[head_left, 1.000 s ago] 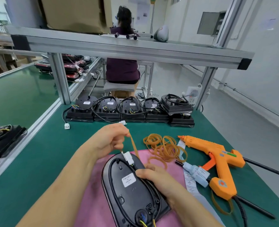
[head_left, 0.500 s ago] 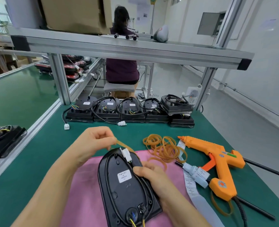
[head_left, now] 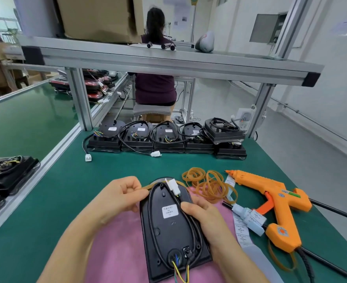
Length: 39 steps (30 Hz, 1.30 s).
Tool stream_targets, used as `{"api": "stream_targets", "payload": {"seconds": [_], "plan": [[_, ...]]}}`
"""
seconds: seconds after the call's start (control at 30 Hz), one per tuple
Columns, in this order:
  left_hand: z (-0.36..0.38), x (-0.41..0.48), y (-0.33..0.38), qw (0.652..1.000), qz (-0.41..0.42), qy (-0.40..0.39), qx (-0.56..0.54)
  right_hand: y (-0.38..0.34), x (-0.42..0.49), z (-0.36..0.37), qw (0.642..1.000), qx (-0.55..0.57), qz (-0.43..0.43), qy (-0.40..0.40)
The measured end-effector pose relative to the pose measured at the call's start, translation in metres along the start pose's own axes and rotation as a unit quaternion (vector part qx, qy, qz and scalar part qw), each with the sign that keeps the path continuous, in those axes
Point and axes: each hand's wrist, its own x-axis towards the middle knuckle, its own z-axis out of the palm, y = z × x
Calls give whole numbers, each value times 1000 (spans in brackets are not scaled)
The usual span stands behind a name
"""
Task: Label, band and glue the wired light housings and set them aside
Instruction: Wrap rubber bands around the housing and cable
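Housing (head_left: 168, 227) kept flat on pink mat (head_left: 115, 252), label up. Wire pinned by closed right hand (head_left: 205, 217) so coil holds; rubber band (head_left: 148, 185) pinched in left hand (head_left: 121, 195), likely for stretching over top.

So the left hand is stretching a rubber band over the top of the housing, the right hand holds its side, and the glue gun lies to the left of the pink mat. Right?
Not quite: the head view shows the orange glue gun lying to the right of the pink mat, not the left. The rest holds: the left hand stretches a rubber band over the top of the housing, and the right hand holds its side.
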Motion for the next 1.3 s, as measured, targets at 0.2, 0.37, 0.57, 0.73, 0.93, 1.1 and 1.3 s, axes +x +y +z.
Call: {"api": "stream_targets", "payload": {"seconds": [0.2,0.37,0.57,0.73,0.93,1.1,1.3], "plan": [[21,-1,23,898,88,221,370,-1,-2,5,998,-50,24,4],[41,0,21,738,329,339,483,-6,3,9,997,-70,38,-1],[43,8,7,705,438,319,458,-5,3,8,993,-95,76,-11],[44,9,10,781,272,341,447,-7,4,8,988,-129,75,-24],[44,7,10,690,467,263,486,-11,7,5,991,-93,89,-19],[44,-5,-2,686,495,308,436,-11,6,-3,998,7,63,10],[35,-19,-25,803,388,255,374,-19,2,-6,998,49,11,39]]}}
